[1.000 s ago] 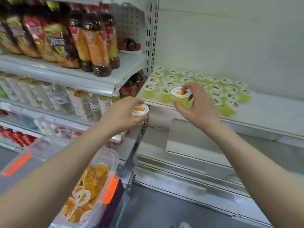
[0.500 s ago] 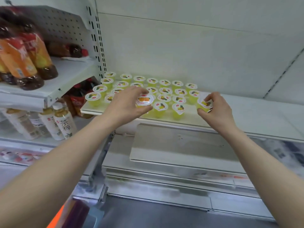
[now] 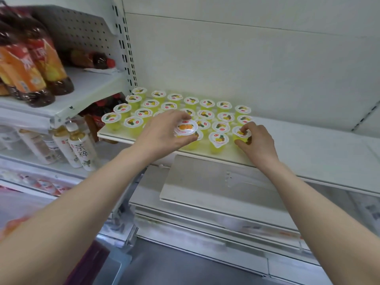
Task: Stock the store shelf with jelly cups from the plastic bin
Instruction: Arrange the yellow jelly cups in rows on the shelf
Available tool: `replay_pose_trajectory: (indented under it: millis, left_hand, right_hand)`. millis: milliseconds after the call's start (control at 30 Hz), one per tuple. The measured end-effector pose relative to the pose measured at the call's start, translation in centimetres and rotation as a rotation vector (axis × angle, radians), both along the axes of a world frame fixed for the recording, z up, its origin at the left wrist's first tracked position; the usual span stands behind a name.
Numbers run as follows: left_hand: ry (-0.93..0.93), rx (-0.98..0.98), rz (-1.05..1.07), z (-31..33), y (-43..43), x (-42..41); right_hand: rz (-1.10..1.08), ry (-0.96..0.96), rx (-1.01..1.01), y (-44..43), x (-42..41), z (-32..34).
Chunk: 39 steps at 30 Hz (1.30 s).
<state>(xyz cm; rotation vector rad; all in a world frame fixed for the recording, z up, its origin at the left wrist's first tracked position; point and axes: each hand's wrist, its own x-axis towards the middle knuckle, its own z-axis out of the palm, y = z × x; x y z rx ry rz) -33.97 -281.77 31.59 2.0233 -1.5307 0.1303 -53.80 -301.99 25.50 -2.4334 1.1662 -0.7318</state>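
Note:
Several yellow jelly cups with white foil lids stand in rows on the white shelf. My left hand holds an orange-lidded jelly cup just above the front of the rows. My right hand grips a yellow jelly cup at the right end of the front row, low on the shelf surface. The plastic bin shows only as an orange blur at the lower left edge.
Tea bottles stand on the upper left shelf, and paler bottles below it. A perforated upright divides the bays. A loose white panel lies under the shelf. The shelf's right part is bare.
My right hand has lowered its cup onto the shelf at the front row's right end. My left hand and its orange-lidded cup have stayed over the front rows.

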Motion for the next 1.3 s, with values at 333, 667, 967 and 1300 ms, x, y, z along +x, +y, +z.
replay_pose_trajectory:
  millis: [333,667,967,1300]
  left_hand:
    - [-0.040,-0.010,-0.193,0.2,-5.7,-6.2]
    - [-0.297,0.202,-0.237,-2.7,-11.0,-10.3]
    - [-0.417,0.279,-0.162,-3.2,-11.8,-10.0]
    - [-0.367,0.119,-0.183,-2.7,-10.9,-9.3]
  right_hand:
    - [0.268,0.173,-0.159,-2.3,-3.2,1.7]
    - [0.200,0.277,-0.359,-6.6,-6.4,2.9]
    - [0.222,0.257,-0.374,-7.8,-5.9,2.5]
    - [0.246,0.224,-0.418,-7.6,-4.5,4.2]
